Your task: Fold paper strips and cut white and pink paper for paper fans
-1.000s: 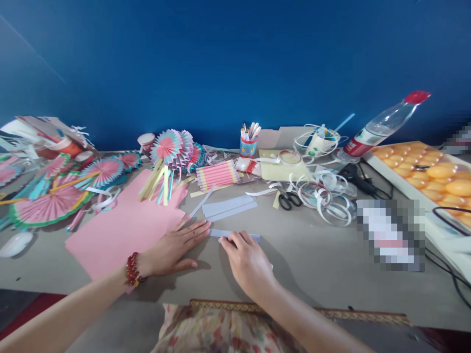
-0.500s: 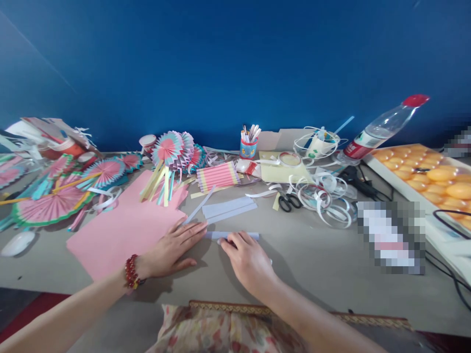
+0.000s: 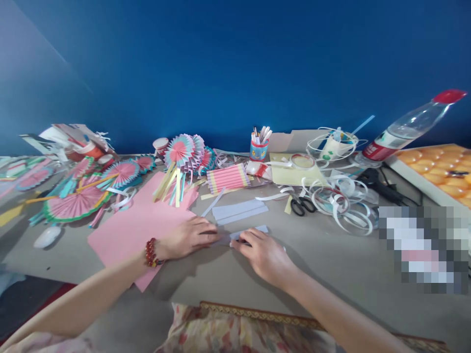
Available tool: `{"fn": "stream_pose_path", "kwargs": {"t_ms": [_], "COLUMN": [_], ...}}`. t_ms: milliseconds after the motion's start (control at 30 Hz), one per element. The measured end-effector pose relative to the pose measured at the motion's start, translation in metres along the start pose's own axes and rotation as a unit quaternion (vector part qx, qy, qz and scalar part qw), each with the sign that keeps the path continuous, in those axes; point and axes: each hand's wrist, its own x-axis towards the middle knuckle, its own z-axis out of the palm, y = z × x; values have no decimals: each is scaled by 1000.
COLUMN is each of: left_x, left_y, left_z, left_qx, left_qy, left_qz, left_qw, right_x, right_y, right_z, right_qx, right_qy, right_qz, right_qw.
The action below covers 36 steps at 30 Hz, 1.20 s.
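On the grey bench [image 3: 331, 267], a left hand [image 3: 191, 238] and a right hand [image 3: 267, 255] meet on 1 lilac paper strip [image 3: 252, 231], fingers closed on it, beside a pink sheet [image 3: 121, 235]. The red label on the bottle [image 3: 408, 128] is unreadable.

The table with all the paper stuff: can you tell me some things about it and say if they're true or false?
1. The left hand and the right hand both touch the pale blue paper strip. True.
2. The scissors are in the right hand. False: they lie on the table beyond it.
3. The red bead bracelet is on the left wrist. True.
4. The bottle is topped in blue. False: its cap is red.
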Motion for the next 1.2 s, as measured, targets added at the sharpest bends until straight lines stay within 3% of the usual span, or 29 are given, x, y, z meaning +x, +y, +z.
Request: {"fn": "stream_pose_path", "kwargs": {"t_ms": [267,600,1200], "left_x": [7,7,8], "left_y": [-13,-12,-9], "left_z": [6,5,6], "left_qx": [-2,-9,-4], "left_qy": [2,-10,19], "left_qz": [20,2,5], "left_qw": [1000,1000,1000], "right_x": [1,3,3], "right_y": [2,-8,-13], "right_z": [0,9,13], "right_qx": [5,4,10], "right_qy": [-8,28,52], "right_qz": [-5,1,0], "right_qw": [1000,1000,999]}}
